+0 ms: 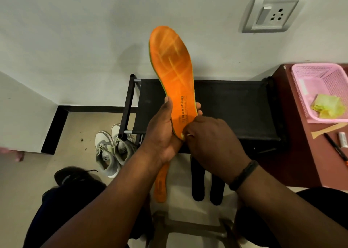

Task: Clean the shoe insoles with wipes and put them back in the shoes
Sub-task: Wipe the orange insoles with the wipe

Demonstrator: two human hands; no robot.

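My left hand [163, 131] is curled round the heel end of the orange insole [173, 72], thumb along its left edge and fingertips showing past its right edge, so the insole stands nearly upright with its toe towards the wall [75, 31]. My right hand [211, 140] is bunched at the insole's heel, fingers pinched on something small and pale [185, 135] pressed against the orange surface; too little of it shows for me to say whether it is a wipe. A dark band [243, 172] sits on that wrist.

Below my hands, a second orange insole [161, 185] and two black insoles [207, 183] lie side by side on a pale surface, heels towards me, their toe ends hidden under my hands. Behind the raised insole stands a black shoe rack [235, 106] against the wall. On the floor [79, 131] beside the rack's left end is a pair of white sneakers [111, 148], and nearer me a dark shoe [71, 174] with a loose lace.

At the right, a maroon table [301, 150] carries a pink basket [320, 82] at its far edge, with crumpled yellow-green wipes [328, 106] in the basket's near right corner. Two pens [337, 146] lie by the table's right edge. A socket plate [271, 14] is on the wall above.
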